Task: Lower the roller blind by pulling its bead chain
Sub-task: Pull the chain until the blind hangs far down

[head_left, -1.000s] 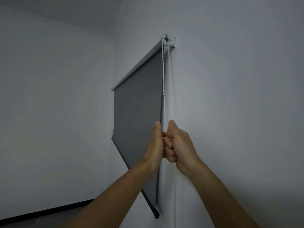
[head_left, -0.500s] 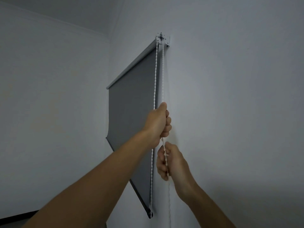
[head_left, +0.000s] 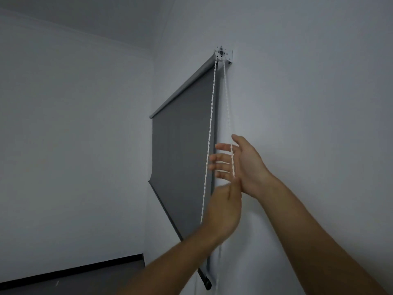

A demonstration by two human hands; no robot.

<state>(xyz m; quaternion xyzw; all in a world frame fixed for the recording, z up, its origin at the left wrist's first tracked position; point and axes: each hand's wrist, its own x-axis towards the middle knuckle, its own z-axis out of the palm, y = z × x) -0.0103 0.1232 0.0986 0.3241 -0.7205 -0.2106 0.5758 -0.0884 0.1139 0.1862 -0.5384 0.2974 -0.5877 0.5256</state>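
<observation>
The grey blind (head_left: 182, 158) hangs on the wall (head_left: 308, 103), unrolled well down, with a dark bar (head_left: 205, 282) along its bottom edge. Its white bead chain (head_left: 209, 143) drops in two strands from the bracket (head_left: 222, 54) at the top right corner. The right hand (head_left: 244, 165) is spread, fingers (head_left: 221, 158) apart, the rear strand across its palm. The left hand (head_left: 223, 211), blurred, sits just below; I cannot tell whether it grips anything.

Left of frame open along bare wall (head_left: 74, 145); centre blocked by blind (head_left: 182, 156), bead chain (head_left: 209, 133) strands.
</observation>
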